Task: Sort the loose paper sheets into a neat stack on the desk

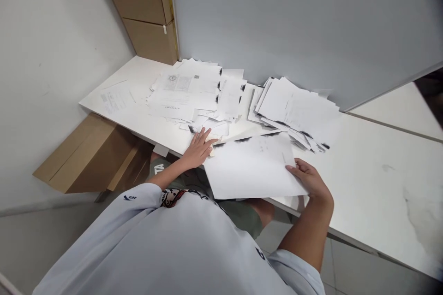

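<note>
A large white sheet of paper (252,170) with black smudges along its far edge lies partly over the table's near edge. My right hand (308,179) pinches its right side between thumb and fingers. By the sheet's left corner, my left hand (200,150) rests with fingers spread, on or beside small torn paper scraps (216,126). What lies under its palm is hidden. Beyond it is a spread-out pile of printed papers (187,90). A thicker stack of black-edged papers (294,106) sits behind the sheet, to the right.
The white table (367,184) runs along a grey partition (294,23). Brown cardboard boxes (145,0) stand at the back left corner. An open cardboard box (93,156) is below the table's left edge. A single printed sheet (116,97) lies at the table's left end.
</note>
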Tool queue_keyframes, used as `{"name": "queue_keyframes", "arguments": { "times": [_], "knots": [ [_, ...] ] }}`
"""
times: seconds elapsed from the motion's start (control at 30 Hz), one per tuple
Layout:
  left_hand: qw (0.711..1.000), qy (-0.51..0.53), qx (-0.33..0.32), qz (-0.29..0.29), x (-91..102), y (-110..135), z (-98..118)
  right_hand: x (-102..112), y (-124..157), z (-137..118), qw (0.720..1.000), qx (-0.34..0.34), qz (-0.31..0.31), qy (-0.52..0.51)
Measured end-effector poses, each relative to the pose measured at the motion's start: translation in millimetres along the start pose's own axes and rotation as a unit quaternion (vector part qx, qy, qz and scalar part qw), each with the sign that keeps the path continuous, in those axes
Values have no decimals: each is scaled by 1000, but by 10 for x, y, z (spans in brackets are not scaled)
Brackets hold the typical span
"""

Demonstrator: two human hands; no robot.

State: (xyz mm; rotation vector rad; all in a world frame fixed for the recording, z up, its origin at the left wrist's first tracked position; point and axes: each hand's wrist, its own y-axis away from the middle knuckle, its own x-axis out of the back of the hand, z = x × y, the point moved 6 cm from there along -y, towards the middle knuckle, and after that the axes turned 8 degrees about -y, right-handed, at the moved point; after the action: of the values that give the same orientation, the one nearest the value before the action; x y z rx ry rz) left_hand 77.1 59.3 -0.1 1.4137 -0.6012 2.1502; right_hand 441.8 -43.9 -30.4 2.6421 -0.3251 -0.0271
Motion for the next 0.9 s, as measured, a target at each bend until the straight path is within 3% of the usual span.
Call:
{"name": "queue_keyframes", "arguments": {
  "times": [0.03, 0.1, 0.17, 0.23, 0.4, 0.57, 0.67, 0.73, 0.83, 0.9],
  "knots": [
    [1000, 4, 1, 3, 13, 1, -12, 102, 43, -49, 999, 15, 30, 4],
    [1000, 13, -2, 4, 35, 6, -34, 425, 148, -208, 986, 71, 148, 2],
    [1000, 20, -10, -1, 50, 14, -47, 756, 234, -416, 955, 134, 264, -1],
    [1000, 21, -16, -2, 62, 21, -55, 971, 196, -636, 930, 173, 324, -2],
    [999, 33, -8, 3, 66, 7, -70, 1109, -470, -1040, 931, 137, 338, 0],
    [993, 106, 18, 40, 88, 61, -94, 1158, -1049, -1136, 948, 122, 292, 32],
    [980, 153, 49, 115, 199, 170, -252, 1177, -913, -1001, 927, 185, 327, 20],
    [970, 143, 83, 177, 345, 232, -477, 1161, -579, -768, 886, 241, 397, -15],
    [956, 76, 136, 250, 637, 200, -929, 1044, 16, -214, 856, 265, 443, -9],
    [961, 25, 139, 239, 782, 43, -1199, 1007, 420, 265, 859, 228, 457, -25]
  ]
}}
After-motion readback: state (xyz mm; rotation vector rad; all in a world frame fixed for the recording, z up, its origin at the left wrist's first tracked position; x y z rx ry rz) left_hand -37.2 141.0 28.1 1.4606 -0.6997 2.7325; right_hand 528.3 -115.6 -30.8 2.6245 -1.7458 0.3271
